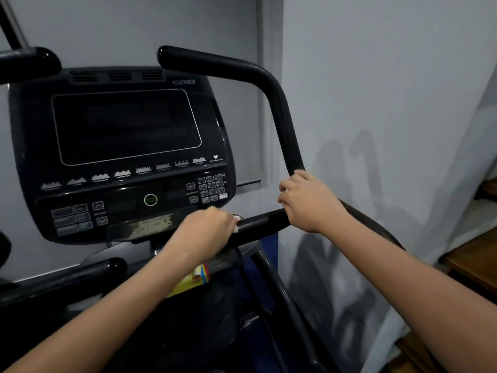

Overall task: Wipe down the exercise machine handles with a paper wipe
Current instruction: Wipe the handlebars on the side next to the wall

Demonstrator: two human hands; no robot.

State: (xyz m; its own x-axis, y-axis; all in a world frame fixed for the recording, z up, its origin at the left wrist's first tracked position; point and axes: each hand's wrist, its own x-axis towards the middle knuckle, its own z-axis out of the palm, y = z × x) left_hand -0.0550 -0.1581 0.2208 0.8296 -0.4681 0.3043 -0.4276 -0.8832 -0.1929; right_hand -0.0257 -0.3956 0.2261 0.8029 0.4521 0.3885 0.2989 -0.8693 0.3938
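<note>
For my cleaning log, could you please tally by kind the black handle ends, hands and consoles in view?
Black handle ends: 4
Hands: 2, left hand, right hand
Consoles: 1, console
Total: 7

Left hand (207,228) grips short black handle (258,224), white wipe (237,223) edge showing under fingers. Right hand (309,200) grips tall curved handle (285,125) beside console (121,157).

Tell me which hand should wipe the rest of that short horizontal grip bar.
Probably the left hand. It already grips the horizontal bar, with a bit of white wipe showing at its fingers, and bare bar lies just ahead of it. The right hand grips the handle junction and shows no wipe.
</note>
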